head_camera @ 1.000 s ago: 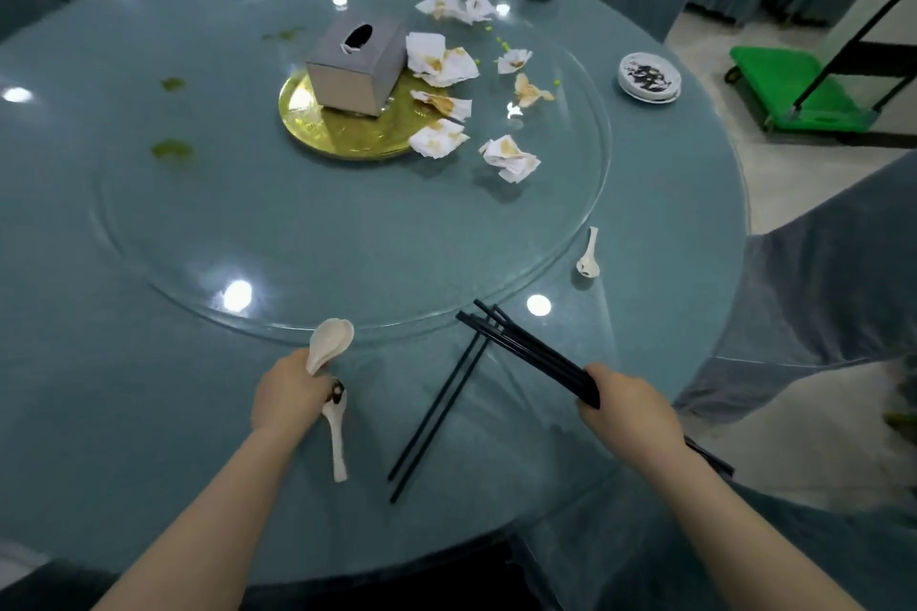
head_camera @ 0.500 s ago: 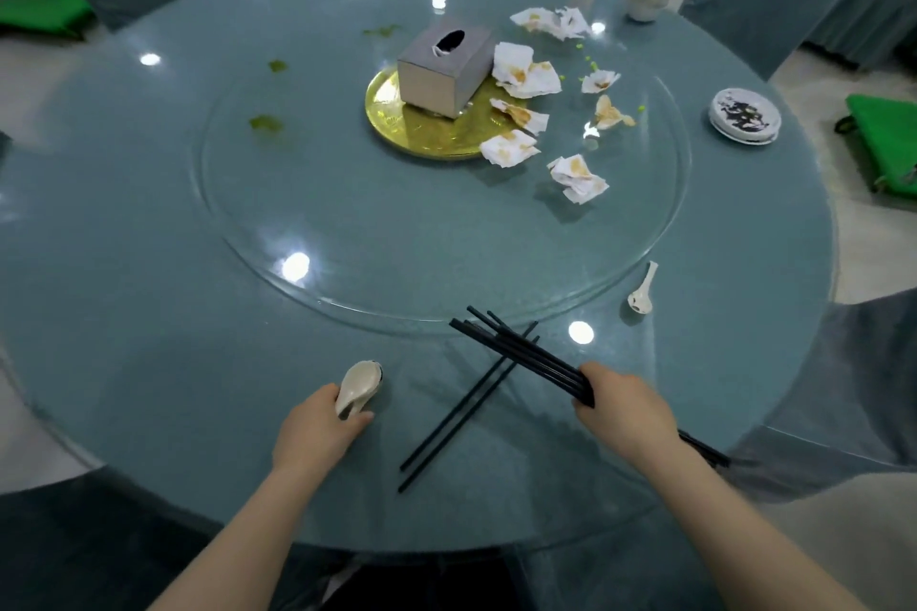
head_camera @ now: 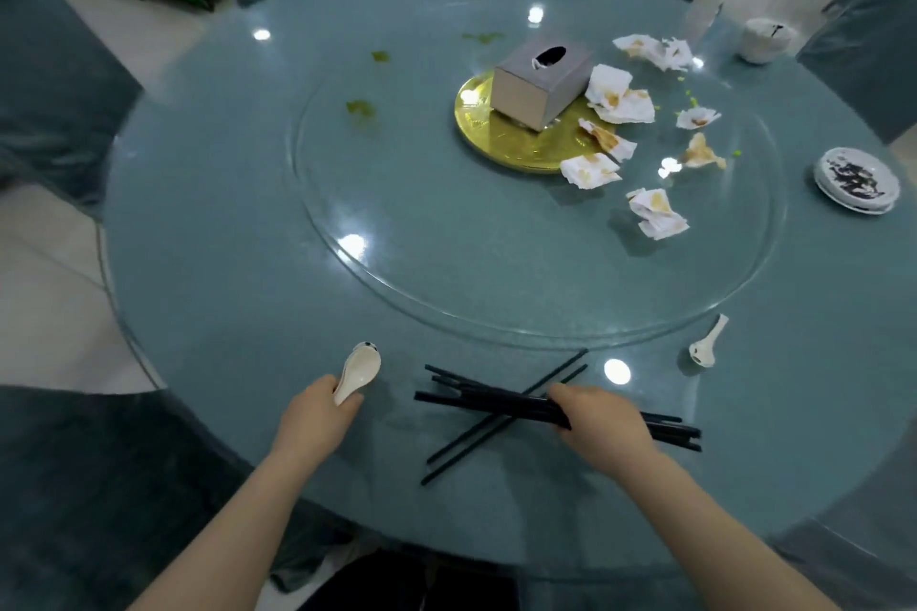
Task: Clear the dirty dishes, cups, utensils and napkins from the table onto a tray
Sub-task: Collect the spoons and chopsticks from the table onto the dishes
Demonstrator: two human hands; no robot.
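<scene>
Left hand: the left hand (head_camera: 317, 417) was at the near edge of the table, its fingers curled round the handle of a white ceramic soup spoon (head_camera: 358, 371); the bowl of the spoon stuck out past the fingers, toward the middle of the table.
Right hand: the right hand (head_camera: 603, 422) was closed round a bundle of black chopsticks (head_camera: 491, 404); the bundle lay almost level, with the tips to the left and the back ends showing behind the hand.
Loose chopsticks: two more black chopsticks (head_camera: 466, 444) lay on the table and crossed diagonally under the held bundle.
Second spoon: a small white spoon (head_camera: 707, 345) lay on the table to the right, just outside the rim of the glass turntable (head_camera: 397, 223), well apart from both hands.
Napkins: several crumpled white paper napkins with brown stains (head_camera: 657, 213) lay scattered on the right part of the turntable.
Centre: a grey tissue box (head_camera: 541, 84) stood on a round gold plate (head_camera: 501, 139) on the turntable.
Dishes: a small white saucer with dark residue (head_camera: 856, 181) was near the right edge of the round blue-green table (head_camera: 198, 238); a white cup (head_camera: 761, 40) stood at the far right side.
Tray: it was not visible in this view.
</scene>
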